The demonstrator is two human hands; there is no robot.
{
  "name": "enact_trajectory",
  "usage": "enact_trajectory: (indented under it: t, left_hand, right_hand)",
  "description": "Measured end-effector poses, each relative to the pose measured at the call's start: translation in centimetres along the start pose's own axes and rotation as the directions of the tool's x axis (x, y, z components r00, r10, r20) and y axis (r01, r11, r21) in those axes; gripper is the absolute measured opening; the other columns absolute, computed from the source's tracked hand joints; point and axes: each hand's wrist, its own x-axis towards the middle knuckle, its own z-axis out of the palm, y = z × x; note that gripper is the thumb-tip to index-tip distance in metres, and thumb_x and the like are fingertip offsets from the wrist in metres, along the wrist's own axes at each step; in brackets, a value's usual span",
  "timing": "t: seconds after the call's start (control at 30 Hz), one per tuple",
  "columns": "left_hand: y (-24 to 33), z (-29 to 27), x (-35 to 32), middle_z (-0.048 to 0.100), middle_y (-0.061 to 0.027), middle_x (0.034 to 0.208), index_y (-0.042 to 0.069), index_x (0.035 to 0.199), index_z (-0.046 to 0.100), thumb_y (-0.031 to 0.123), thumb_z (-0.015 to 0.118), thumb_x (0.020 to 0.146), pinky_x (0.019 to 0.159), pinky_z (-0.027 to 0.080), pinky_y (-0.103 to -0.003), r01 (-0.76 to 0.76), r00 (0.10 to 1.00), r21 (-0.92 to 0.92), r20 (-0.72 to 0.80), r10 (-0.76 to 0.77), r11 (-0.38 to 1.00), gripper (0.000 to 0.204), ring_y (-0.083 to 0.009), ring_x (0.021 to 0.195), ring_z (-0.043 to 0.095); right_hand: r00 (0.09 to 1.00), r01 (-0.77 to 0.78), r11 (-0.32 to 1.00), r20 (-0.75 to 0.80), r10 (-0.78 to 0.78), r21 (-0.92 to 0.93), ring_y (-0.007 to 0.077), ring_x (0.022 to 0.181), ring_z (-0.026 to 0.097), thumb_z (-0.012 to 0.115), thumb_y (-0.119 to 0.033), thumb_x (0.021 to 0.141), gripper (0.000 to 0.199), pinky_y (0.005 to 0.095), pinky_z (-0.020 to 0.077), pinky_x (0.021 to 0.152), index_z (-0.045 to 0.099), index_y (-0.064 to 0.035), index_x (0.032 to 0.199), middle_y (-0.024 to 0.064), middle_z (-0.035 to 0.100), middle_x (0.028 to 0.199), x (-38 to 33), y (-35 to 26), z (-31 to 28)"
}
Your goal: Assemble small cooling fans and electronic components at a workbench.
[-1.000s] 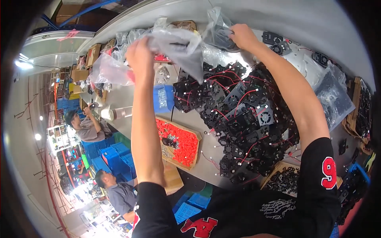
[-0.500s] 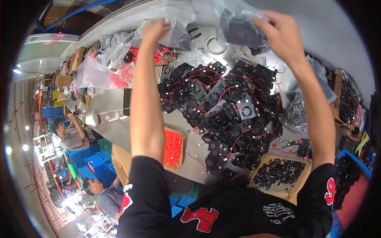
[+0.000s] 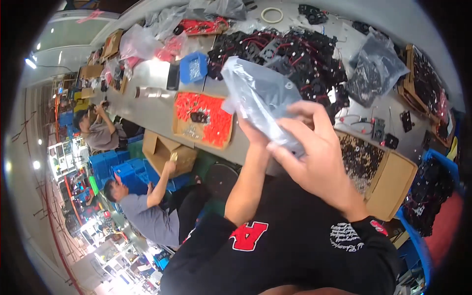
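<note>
I see both of my hands raised close under the camera, sharing one clear plastic bag [image 3: 260, 98] with something dark inside. My right hand [image 3: 314, 157] is in front, fingers curled and pinching the bag's lower end. My left hand [image 3: 255, 135] is mostly hidden behind the bag and the right hand — I cannot tell how far it is closed, only that it meets the bag from below. The bag stands tilted, its free end pointing up and to the left, held above the grey surface [image 3: 157, 110].

Below the bag I count one big heap of black fans [image 3: 295, 54] with red and black leads, too tangled to number singly. Left of it lies one shallow cardboard tray of red parts [image 3: 204, 118], and beyond that one small blue bin [image 3: 193, 67]. One open box of small dark parts [image 3: 373, 167] sits just right of my right hand. One bulging bag of dark pieces [image 3: 376, 69] lies at the right, and one roll of tape [image 3: 271, 14] at the far edge.

Two other people — one seated [image 3: 101, 130], one crouching by a cardboard carton [image 3: 164, 150] — work on my left.
</note>
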Motion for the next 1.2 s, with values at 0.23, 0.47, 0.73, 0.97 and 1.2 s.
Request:
enact_trajectory:
  t: [0.23,0.47,0.73,0.97,1.2]
  left_hand:
    - [2.6,-1.6,-5.2,0.051,-0.0146,0.138,0.006,0.144,0.038,0.056,0.031,0.097,0.103,0.047,-0.046,-0.281,0.936,0.106,0.252,0.247,0.954,0.069,-0.0316,0.121,0.055]
    - [2.7,-4.5,-10.6,0.053,-0.0127,0.137,0.006,0.144,0.042,0.054,0.031,0.099,0.101,0.047,-0.045,-0.221,0.973,0.259,0.128,0.194,0.940,0.066,-0.0308,0.119,0.056]
    - [2.9,-8.2,-13.5,0.062,-0.0136,0.124,0.006,0.132,0.054,0.049,0.039,0.101,0.089,0.056,-0.044,0.103,0.977,-0.046,0.190,-0.093,0.994,0.055,-0.0291,0.107,0.063]
    - [1.3,-7.0,-15.3,0.055,-0.0160,0.134,0.007,0.141,0.044,0.060,0.037,0.095,0.099,0.050,-0.046,0.174,0.942,0.002,0.291,-0.167,0.985,0.071,-0.0325,0.119,0.057]
    - [-0.1,-5.8,-16.5,0.054,-0.0152,0.136,0.007,0.145,0.041,0.062,0.036,0.095,0.102,0.049,-0.047,0.150,0.926,0.176,0.321,-0.200,0.973,0.074,-0.0327,0.120,0.057]
  right_hand:
    - [0.993,0.031,0.980,0.119,-0.007,-0.198,0.0408,0.120,0.054,0.071,-0.033,0.083,0.059,0.0443,0.0468,0.097,0.055,-0.0093,0.135,0.0268,0.044,0.137,-4.6,-2.7,0.0]
    - [0.998,-0.056,0.926,-0.037,0.046,-0.374,0.0287,0.061,0.066,0.065,-0.015,0.086,0.020,0.0357,0.0505,0.059,0.069,0.0028,0.093,0.0151,0.067,0.069,-8.3,-3.3,4.6]
    - [0.986,-0.140,0.948,-0.125,0.108,-0.284,0.0120,0.060,0.063,0.063,-0.010,0.089,0.018,0.0263,0.0479,0.057,0.070,0.0049,0.096,0.0094,0.068,0.069,-11.8,-9.0,5.6]
    - [0.974,-0.161,0.958,-0.195,0.115,-0.237,0.0103,0.061,0.062,0.063,-0.011,0.090,0.019,0.0255,0.0477,0.058,0.069,0.0054,0.098,0.0083,0.068,0.069,-13.2,-9.1,5.2]
    - [0.970,-0.152,0.967,-0.220,0.106,-0.203,0.0128,0.063,0.065,0.067,-0.011,0.087,0.019,0.0265,0.0497,0.059,0.069,0.0044,0.098,0.0092,0.067,0.071,-14.5,-8.3,3.3]
